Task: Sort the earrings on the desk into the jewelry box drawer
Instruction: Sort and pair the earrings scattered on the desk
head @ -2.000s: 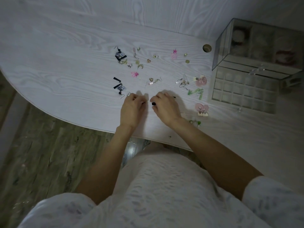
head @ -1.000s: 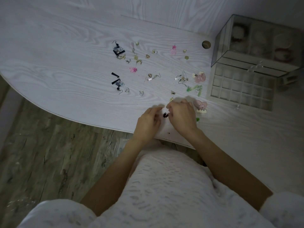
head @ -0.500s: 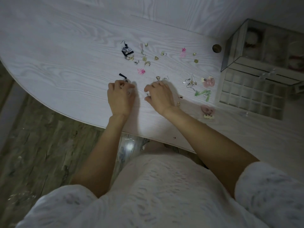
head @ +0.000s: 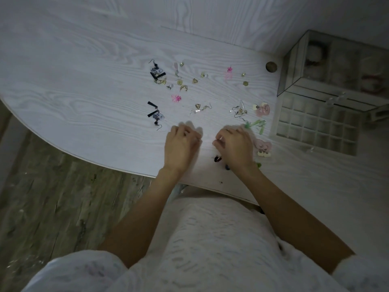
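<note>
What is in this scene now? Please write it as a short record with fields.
place: white wood-grain desk
earrings: many lie loose on the desk, among them a black pair, a pink flower one and a green one
drawer: pulled out of the jewelry box; its grid of small cells looks empty
left hand: on the desk, fingers curled; grip unclear
right hand: on the desk, fingers curled; grip unclear
progress: no earring seen in the drawer
</note>
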A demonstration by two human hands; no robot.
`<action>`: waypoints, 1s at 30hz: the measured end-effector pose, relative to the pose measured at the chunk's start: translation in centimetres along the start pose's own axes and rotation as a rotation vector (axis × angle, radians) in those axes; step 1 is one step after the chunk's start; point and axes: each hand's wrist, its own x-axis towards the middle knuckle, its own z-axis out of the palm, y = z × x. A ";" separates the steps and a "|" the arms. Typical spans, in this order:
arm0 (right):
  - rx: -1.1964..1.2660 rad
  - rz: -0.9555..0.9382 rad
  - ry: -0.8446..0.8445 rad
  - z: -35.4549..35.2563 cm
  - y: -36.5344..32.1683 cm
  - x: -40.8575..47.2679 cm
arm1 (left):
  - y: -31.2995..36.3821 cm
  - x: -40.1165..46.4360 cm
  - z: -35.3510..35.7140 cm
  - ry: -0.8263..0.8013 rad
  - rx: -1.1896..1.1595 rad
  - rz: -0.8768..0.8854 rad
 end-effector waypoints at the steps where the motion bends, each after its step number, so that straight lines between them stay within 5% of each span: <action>1: 0.001 0.007 0.008 0.0 0.1 -0.1 | 0.4 -0.2 0.3 -0.019 -0.041 0.003; 15: 0.151 0.114 -0.065 -0.2 -0.5 -0.9 | 3.8 -1.8 0.7 -0.092 -0.410 -0.169; 23: 0.242 0.170 0.082 -3.2 4.0 -0.8 | 1.1 -1.9 0.2 -0.069 -0.375 -0.024; 30: 0.232 0.082 -0.143 -1.9 2.6 0.8 | -0.3 2.6 -0.8 -0.068 -0.323 0.070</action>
